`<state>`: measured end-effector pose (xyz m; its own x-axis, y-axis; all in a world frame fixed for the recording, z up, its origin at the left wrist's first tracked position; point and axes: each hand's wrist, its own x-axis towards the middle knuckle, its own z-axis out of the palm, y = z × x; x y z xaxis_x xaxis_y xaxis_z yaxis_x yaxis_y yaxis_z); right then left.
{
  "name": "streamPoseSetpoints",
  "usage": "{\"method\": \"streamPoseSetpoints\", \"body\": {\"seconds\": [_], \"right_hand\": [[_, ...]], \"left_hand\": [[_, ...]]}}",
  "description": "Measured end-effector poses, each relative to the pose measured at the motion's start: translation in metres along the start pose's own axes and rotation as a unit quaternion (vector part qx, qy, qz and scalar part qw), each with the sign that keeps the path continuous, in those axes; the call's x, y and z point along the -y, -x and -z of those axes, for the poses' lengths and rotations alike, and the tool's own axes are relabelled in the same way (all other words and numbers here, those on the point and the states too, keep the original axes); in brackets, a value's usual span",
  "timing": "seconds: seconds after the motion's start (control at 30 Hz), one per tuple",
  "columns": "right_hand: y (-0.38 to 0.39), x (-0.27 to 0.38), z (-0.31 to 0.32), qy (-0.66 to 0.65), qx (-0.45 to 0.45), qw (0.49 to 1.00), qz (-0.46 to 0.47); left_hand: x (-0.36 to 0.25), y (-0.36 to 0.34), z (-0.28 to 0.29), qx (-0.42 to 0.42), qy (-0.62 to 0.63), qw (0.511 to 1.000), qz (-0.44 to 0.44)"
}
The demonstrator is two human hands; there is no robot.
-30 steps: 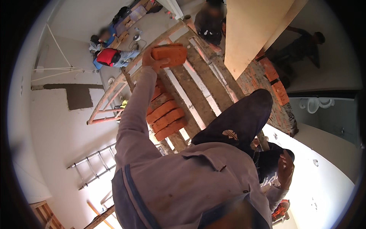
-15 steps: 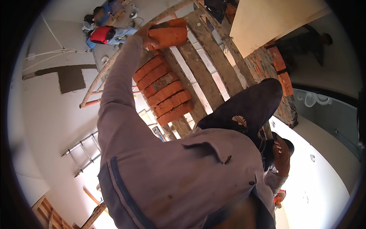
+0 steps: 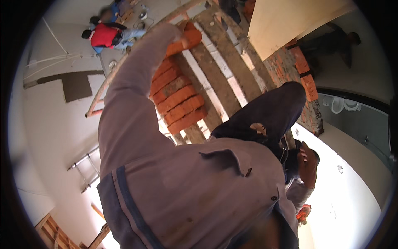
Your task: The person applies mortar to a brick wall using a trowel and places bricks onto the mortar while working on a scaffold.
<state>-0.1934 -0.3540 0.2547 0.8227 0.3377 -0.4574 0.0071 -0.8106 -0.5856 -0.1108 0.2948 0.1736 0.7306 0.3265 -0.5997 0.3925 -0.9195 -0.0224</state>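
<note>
My left arm stretches out over a row of orange-red bricks (image 3: 179, 101) standing on a plank platform. At the far end of the row, my left hand (image 3: 181, 40) is closed on a brick (image 3: 193, 36), with its fingers against the brick's side; the sleeve hides part of the grip. My right hand (image 3: 307, 166) is low at my right side, beside my bent leg. Its fingers are curled around something I cannot make out, near a narrow pale strip (image 3: 290, 140).
Gaps run between the platform's planks (image 3: 215, 62). A rusty rail (image 3: 108, 85) borders its left side. Rough brickwork (image 3: 286, 74) and a pale panel (image 3: 290, 25) stand at the right. Far left, a person in red (image 3: 103, 35) bends near another person.
My left arm has shifted, and the hand has moved right over the brick, covering more of it. The person in red has leaned left. My right hand has barely moved.
</note>
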Motion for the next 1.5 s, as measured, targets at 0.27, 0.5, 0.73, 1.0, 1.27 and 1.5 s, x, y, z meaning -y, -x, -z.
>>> {"method": "streamPoseSetpoints", "body": {"seconds": [0.27, 0.5, 0.73, 1.0, 1.27, 1.5], "right_hand": [[-0.004, -0.012, -0.006, -0.023, -0.024, 0.999, 0.035], [-0.007, -0.014, 0.002, -0.025, -0.019, 0.999, 0.034], [-0.028, 0.015, -0.007, 0.013, 0.006, 0.998, 0.055], [-0.009, -0.006, -0.016, -0.036, -0.041, 0.995, 0.084], [0.047, -0.017, -0.052, -0.058, -0.16, 0.985, 0.04], [0.029, -0.002, -0.063, -0.043, -0.133, 0.99, 0.03]], "left_hand": [[-0.008, -0.009, 0.02, -0.017, 0.068, 0.996, -0.06], [0.029, 0.007, 0.01, -0.112, 0.137, 0.975, -0.137], [-0.019, 0.0, -0.007, -0.043, 0.133, 0.982, -0.126], [-0.079, -0.015, -0.037, -0.222, -0.031, 0.96, -0.167], [-0.088, -0.029, -0.109, -0.172, 0.058, 0.979, -0.095], [-0.034, -0.037, -0.099, -0.125, 0.077, 0.988, -0.037]]}}
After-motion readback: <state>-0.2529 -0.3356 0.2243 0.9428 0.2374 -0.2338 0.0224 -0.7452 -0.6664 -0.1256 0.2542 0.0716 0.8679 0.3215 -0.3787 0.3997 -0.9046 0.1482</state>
